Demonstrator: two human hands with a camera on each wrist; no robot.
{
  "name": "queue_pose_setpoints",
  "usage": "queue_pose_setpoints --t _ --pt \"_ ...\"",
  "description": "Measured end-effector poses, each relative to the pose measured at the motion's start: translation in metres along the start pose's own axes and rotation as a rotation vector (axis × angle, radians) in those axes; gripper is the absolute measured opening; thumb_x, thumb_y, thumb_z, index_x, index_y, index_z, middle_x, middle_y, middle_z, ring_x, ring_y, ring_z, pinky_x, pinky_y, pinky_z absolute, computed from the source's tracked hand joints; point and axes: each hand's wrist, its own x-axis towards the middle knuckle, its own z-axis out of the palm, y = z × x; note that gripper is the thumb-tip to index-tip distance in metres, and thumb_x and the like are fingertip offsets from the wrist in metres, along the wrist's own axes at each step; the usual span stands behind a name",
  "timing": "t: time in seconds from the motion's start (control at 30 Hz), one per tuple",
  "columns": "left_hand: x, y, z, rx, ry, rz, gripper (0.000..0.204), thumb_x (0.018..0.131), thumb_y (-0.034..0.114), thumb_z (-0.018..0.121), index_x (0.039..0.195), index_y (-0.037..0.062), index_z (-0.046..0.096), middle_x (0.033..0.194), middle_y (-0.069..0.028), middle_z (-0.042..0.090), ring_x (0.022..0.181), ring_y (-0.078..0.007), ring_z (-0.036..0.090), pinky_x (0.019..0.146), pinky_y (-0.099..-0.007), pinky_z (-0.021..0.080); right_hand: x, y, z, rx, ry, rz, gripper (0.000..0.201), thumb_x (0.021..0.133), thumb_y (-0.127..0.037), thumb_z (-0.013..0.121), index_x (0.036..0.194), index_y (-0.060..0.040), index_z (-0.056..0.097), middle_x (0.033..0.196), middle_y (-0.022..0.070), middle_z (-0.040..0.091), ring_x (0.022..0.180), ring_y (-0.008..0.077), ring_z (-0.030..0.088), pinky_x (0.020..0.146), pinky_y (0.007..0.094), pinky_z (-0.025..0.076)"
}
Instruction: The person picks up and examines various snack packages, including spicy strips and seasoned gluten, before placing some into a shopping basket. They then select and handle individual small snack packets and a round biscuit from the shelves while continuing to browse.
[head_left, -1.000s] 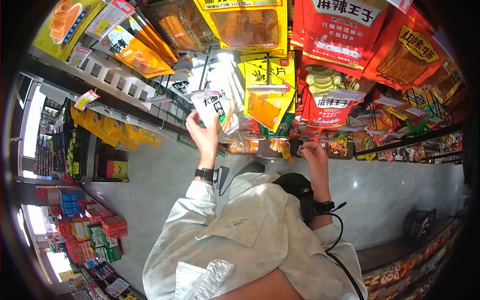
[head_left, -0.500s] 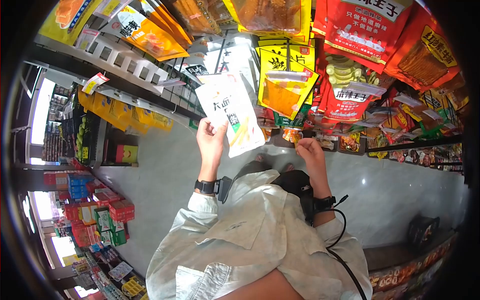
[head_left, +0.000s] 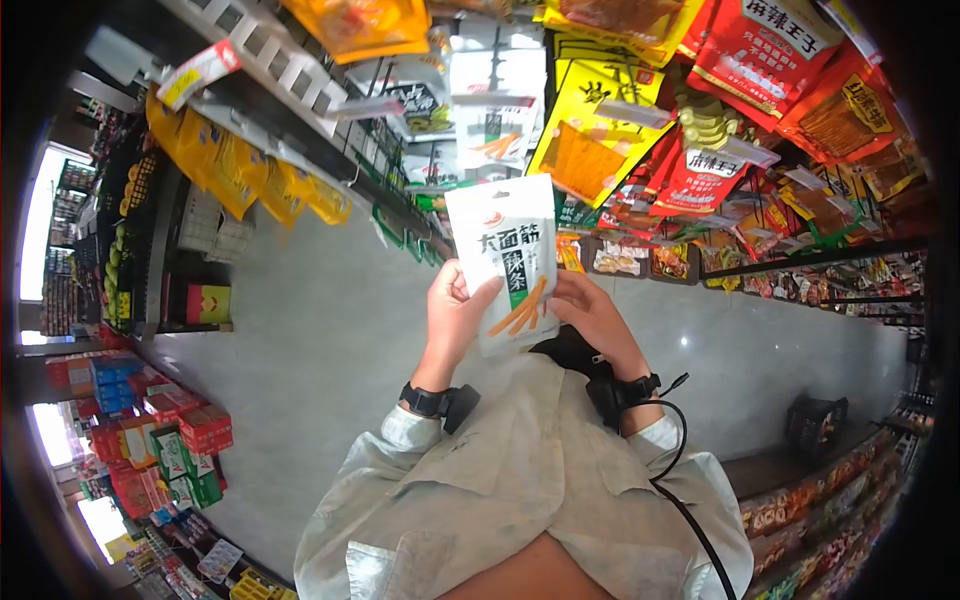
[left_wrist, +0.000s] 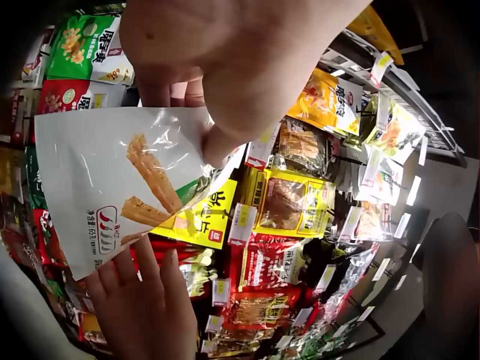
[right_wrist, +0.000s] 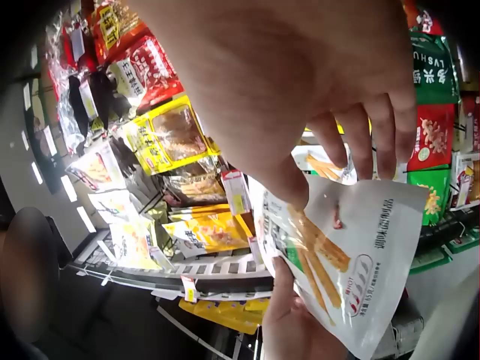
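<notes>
A white snack packet [head_left: 510,225] with black lettering and pictured orange-brown sticks stands upright in front of the body. Its left edge is held by my left hand [head_left: 456,318], thumb on the printed front and fingers behind. At the lower right edge, my right hand [head_left: 602,322] holds the packet between thumb and fingers. The right wrist view shows the right thumb over the front of the packet [right_wrist: 375,247], with the fingers partly hidden behind it. Similar white packets [head_left: 495,125] hang on the rack just beyond.
Yellow packets [head_left: 590,140] and red packets [head_left: 740,60] hang to the right of the white ones. A rack rail with a price tag [head_left: 200,75] runs at the left. Stacked boxes [head_left: 160,440] stand at lower left, and a dark basket [head_left: 815,425] sits on the grey floor at right.
The left hand has drawn the white packet off the rack, down toward the body and turned it upright. The right hand has moved left and taken hold of its right edge.
</notes>
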Motion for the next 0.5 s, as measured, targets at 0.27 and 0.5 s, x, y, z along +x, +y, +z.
queue_pose_setpoints --t 0.27,0.5 --pt "-0.062 -0.02 -0.067 0.019 0.023 -0.157 0.026 0.098 0.006 0.067 0.121 -0.0001 0.056 0.12 -0.0087 0.068 0.106 -0.0126 0.065 0.093 -0.0305 0.052 -0.038 0.034 0.085 -0.118 0.011 0.103 0.032 0.1 -0.004 0.064 0.132 0.0023 0.061 0.116 0.0024 0.07 0.104 0.0084 0.063 0.091 0.0279 0.052" --pt "-0.091 -0.032 -0.087 0.066 -0.419 -0.369 0.041 0.096 0.015 0.069 0.131 -0.0045 0.058 0.121 -0.0096 0.069 0.108 -0.014 0.064 0.094 -0.0327 0.052 -0.089 0.052 0.121 -0.025 0.291 0.105 0.028 0.102 -0.008 0.064 0.127 0.0032 0.061 0.114 0.0049 0.071 0.099 0.0087 0.066 0.085 0.0273 0.055"
